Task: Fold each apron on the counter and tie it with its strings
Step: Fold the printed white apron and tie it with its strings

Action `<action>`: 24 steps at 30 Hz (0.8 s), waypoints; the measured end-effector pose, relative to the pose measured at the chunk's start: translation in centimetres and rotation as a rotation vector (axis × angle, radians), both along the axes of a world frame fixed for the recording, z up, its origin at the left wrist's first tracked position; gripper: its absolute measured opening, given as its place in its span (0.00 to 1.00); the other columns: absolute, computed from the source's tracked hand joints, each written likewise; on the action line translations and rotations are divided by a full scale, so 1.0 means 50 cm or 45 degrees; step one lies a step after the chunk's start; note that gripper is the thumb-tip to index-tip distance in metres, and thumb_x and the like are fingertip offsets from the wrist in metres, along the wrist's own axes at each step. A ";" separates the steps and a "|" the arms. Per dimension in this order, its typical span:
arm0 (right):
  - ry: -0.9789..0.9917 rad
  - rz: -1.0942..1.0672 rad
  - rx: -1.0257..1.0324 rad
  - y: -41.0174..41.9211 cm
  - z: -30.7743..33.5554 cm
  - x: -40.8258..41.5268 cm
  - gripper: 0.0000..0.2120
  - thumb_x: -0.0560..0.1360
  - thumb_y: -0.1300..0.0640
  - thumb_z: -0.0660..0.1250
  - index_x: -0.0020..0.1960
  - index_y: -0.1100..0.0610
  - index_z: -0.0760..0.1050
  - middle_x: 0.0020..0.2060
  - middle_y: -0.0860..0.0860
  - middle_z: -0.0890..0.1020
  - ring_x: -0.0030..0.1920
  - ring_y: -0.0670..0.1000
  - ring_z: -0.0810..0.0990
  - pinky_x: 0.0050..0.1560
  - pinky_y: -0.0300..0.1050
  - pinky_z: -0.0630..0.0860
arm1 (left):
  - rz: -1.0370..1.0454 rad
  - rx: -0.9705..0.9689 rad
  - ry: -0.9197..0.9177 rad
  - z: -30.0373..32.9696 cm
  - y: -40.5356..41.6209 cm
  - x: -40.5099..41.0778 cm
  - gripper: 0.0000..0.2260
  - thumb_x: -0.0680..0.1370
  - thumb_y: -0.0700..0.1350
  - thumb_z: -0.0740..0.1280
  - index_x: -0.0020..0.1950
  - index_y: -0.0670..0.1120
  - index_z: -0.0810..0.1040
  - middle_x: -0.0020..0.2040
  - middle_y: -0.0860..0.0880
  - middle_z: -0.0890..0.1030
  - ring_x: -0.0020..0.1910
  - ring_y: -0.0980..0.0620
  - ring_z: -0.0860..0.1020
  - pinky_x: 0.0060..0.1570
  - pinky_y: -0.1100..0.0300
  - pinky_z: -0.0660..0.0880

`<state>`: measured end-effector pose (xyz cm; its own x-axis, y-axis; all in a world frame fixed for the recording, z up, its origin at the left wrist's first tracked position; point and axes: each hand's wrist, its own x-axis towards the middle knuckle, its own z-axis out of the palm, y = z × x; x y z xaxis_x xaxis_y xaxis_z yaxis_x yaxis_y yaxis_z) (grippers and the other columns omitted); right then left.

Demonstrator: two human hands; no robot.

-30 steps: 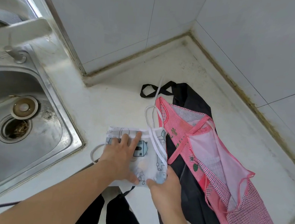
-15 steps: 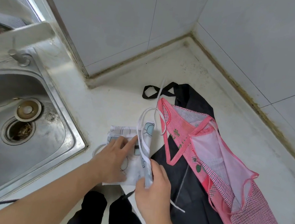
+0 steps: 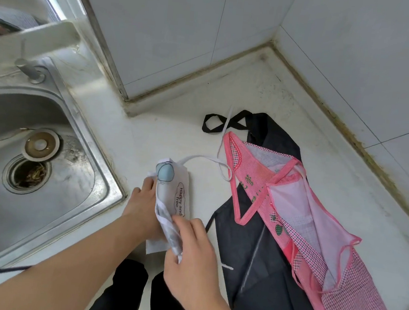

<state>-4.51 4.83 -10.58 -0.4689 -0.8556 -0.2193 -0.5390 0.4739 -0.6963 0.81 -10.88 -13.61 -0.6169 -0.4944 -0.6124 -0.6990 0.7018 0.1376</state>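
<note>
White counter [image 3: 175, 132], folded white apron [image 3: 174, 196], black apron [image 3: 260, 266] under pink apron [image 3: 299, 220], sink [image 3: 48, 173] inset.

A single head-worn camera is looking forward and steeply down from close above the counter [image 3: 165, 136], its wide lens bending the straight edges. It is facing the tiled wall corner [image 3: 273, 43] at the upper right of the frame. The sink [image 3: 54, 191] is filling the left side, and the aprons are lying at the centre and lower right. Both forearms are entering from the bottom edge, with the left hand [image 3: 142, 203] and right hand [image 3: 189, 257] sitting near the lens at lower centre. No second view is sharing the scene.
</note>
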 end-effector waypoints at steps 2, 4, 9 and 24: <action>-0.014 0.075 0.039 -0.006 -0.001 0.007 0.26 0.70 0.61 0.62 0.66 0.45 0.69 0.55 0.41 0.70 0.55 0.49 0.76 0.51 0.41 0.76 | 0.129 0.111 0.023 0.014 -0.009 -0.001 0.21 0.81 0.52 0.62 0.71 0.46 0.64 0.70 0.44 0.64 0.60 0.47 0.65 0.61 0.57 0.67; -0.032 0.136 0.092 -0.014 -0.004 0.012 0.26 0.71 0.61 0.63 0.67 0.45 0.67 0.57 0.42 0.70 0.57 0.49 0.75 0.52 0.41 0.75 | 0.281 0.227 0.103 0.020 -0.018 0.003 0.24 0.80 0.47 0.68 0.72 0.43 0.64 0.69 0.42 0.65 0.49 0.50 0.64 0.54 0.59 0.68; -0.044 0.149 0.146 -0.029 -0.023 0.018 0.26 0.72 0.61 0.65 0.67 0.47 0.64 0.57 0.44 0.70 0.56 0.51 0.75 0.50 0.41 0.71 | 0.121 0.183 0.354 -0.009 -0.046 0.024 0.18 0.69 0.60 0.50 0.48 0.50 0.68 0.46 0.51 0.66 0.48 0.48 0.68 0.50 0.49 0.73; 0.102 0.279 0.411 -0.064 -0.074 0.039 0.32 0.72 0.57 0.67 0.72 0.48 0.58 0.64 0.50 0.67 0.61 0.56 0.75 0.54 0.49 0.74 | 1.429 1.142 0.799 0.014 -0.132 0.041 0.13 0.81 0.44 0.64 0.60 0.48 0.86 0.57 0.42 0.87 0.59 0.39 0.84 0.65 0.45 0.78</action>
